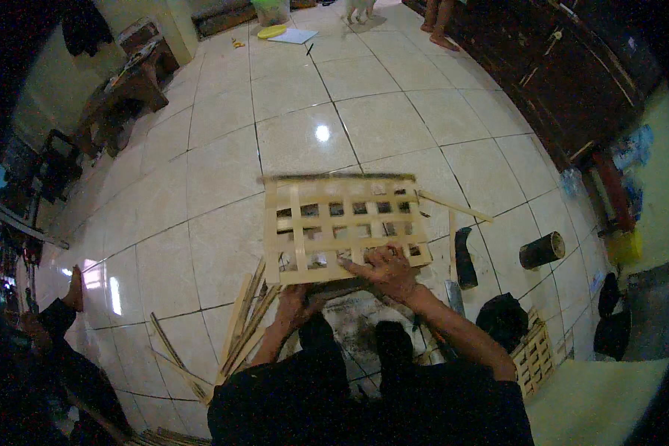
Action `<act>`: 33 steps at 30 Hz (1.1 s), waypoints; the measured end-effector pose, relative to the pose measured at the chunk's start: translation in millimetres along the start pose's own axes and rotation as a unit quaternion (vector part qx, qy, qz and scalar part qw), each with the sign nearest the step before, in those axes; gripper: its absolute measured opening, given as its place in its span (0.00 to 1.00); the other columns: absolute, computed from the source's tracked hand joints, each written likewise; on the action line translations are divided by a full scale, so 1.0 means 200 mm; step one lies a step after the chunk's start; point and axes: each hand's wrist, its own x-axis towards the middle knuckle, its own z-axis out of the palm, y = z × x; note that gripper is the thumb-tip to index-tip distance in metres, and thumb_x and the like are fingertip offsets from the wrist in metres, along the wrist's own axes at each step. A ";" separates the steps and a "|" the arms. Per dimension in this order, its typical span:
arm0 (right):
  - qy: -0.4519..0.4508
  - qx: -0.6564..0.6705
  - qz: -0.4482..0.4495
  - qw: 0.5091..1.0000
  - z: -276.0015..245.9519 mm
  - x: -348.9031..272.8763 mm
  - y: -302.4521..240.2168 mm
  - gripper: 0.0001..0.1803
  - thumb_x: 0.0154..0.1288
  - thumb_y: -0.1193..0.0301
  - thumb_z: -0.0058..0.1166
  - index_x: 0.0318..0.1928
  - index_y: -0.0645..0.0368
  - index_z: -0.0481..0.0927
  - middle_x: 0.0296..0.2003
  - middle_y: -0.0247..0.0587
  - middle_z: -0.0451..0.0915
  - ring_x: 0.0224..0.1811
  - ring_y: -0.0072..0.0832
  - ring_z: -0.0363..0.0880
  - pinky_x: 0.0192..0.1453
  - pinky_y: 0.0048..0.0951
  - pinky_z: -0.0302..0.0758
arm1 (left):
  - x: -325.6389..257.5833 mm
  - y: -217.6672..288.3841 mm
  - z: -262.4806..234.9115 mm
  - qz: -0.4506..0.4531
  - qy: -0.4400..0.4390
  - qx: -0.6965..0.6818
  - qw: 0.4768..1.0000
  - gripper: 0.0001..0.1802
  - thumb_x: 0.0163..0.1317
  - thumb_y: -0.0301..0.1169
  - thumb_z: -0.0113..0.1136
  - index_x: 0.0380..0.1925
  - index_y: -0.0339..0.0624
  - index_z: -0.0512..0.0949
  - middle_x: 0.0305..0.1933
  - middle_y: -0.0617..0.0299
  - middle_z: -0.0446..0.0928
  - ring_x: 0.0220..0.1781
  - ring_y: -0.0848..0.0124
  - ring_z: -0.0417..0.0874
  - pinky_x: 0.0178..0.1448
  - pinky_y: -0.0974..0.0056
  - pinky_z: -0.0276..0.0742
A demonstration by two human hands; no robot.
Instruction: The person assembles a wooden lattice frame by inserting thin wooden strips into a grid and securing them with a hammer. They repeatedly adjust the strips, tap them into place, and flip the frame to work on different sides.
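Observation:
A lattice panel of pale bamboo strips (342, 223) lies flat over my lap and the tiled floor, its far edge dark. My right hand (385, 269) presses on the panel's near right part, fingers spread over the strips. My left hand (293, 301) grips the panel's near edge from below, partly hidden under it. My dark-clothed knees show beneath the panel.
Loose bamboo strips (244, 327) lie on the floor at my left. To the right are a dark-handled blade (464, 260), a short bamboo tube (541, 250), a dark bundle (504, 318) and a small lattice piece (537, 355). Another person (59, 327) sits at far left. Furniture lines both walls.

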 end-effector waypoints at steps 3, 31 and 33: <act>-0.029 0.031 -0.044 0.998 0.26 -0.09 -0.03 0.32 0.59 0.66 0.57 0.64 0.28 0.69 0.36 0.30 0.73 0.41 0.29 0.71 0.54 0.39 0.64 | -0.16 -0.20 -0.09 -0.085 0.112 -0.094 0.986 0.25 0.62 0.38 0.56 0.55 0.32 0.71 0.52 0.40 0.75 0.56 0.44 0.73 0.60 0.48 0.68; 0.167 0.397 0.633 0.643 0.41 -0.61 -0.08 0.24 0.76 0.57 0.36 0.61 0.63 0.66 0.48 0.44 0.72 0.48 0.31 0.71 0.53 0.34 0.70 | 0.20 0.23 -0.34 -0.363 0.207 -0.631 0.654 0.15 0.69 0.38 0.53 0.46 0.39 0.75 0.38 0.61 0.79 0.33 0.72 0.80 0.38 0.68 0.77; 0.142 0.540 0.603 0.570 0.39 -0.48 -0.18 0.27 0.76 0.54 0.37 0.62 0.63 0.64 0.47 0.42 0.73 0.46 0.28 0.72 0.51 0.32 0.71 | 0.13 0.30 -0.28 -0.331 0.132 -0.558 0.750 0.15 0.69 0.38 0.54 0.47 0.38 0.75 0.40 0.59 0.79 0.36 0.70 0.80 0.41 0.66 0.77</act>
